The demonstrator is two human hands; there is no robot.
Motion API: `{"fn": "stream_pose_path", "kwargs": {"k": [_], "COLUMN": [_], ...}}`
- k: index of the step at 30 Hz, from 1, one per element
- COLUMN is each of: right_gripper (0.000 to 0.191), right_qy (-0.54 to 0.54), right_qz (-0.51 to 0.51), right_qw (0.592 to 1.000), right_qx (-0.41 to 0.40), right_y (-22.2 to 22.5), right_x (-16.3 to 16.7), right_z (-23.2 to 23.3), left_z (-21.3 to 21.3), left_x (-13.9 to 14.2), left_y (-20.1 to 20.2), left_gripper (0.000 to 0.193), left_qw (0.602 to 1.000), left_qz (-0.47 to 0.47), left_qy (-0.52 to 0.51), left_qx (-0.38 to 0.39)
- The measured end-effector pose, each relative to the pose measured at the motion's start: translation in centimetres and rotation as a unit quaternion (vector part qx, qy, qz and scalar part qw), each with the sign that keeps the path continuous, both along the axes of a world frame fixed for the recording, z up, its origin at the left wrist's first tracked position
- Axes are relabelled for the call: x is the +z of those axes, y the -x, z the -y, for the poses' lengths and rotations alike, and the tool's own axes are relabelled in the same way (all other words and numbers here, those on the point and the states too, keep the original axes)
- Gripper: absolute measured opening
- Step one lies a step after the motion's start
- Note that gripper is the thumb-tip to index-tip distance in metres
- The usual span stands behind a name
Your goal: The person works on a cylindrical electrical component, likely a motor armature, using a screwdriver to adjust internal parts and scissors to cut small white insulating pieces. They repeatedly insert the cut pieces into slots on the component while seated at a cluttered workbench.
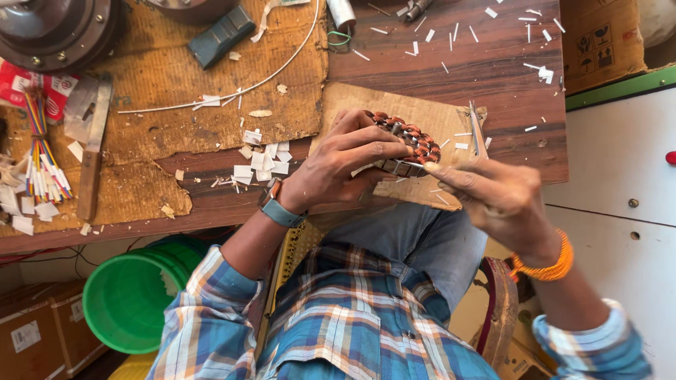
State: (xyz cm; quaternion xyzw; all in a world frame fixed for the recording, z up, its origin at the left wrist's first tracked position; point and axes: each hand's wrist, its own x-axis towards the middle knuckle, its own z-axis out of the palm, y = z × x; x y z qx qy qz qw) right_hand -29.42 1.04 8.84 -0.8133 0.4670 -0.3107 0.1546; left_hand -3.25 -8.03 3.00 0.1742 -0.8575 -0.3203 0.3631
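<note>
The round motor part with copper wire coils [405, 144] sits on a piece of cardboard [436, 116] at the tabletop [493, 63] edge. The left hand [345, 165] wraps its fingers around it. The right hand [493, 200] pinches its fingers at the part's rim, with small paper strips [262, 160] nearby.

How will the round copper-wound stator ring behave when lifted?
The round copper-wound stator ring probably feels stiff and heavy for its size: metal core, dense copper coils. The left hand grips it firmly. Set on edge it might roll; the windings look snag-prone.
</note>
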Motion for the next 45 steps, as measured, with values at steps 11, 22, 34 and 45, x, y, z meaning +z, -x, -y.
{"fn": "stream_pose_path", "kwargs": {"k": [11,22,34,45], "right_gripper": [0.029,0.031,0.031,0.026], "right_qy": [-0.040,-0.145,-0.186,-0.179], "right_qz": [0.040,0.549,0.788,0.817], "right_qw": [0.995,0.813,0.581,0.543], "right_qx": [-0.084,-0.128,-0.084,-0.079], "right_y": [-0.6,-5.5,-6.1,-5.0], "right_x": [-0.2,-8.5,-9.1,-9.9], "right_z": [-3.4,-2.0,1.7,0.8], "left_z": [-1.9,-4.2,3.7,4.9], "left_x": [0.7,5.0,10.2,8.8], "left_y": [0.4,1.6,2.9,3.6], "left_gripper": [0.055,0.107,0.080,0.066], "left_qw": [0.997,0.991,0.865,0.877], "left_qz": [-0.014,0.086,0.336,0.446], "left_qy": [-0.008,-0.014,0.351,0.094], "left_qx": [0.070,0.098,-0.124,-0.149]}}
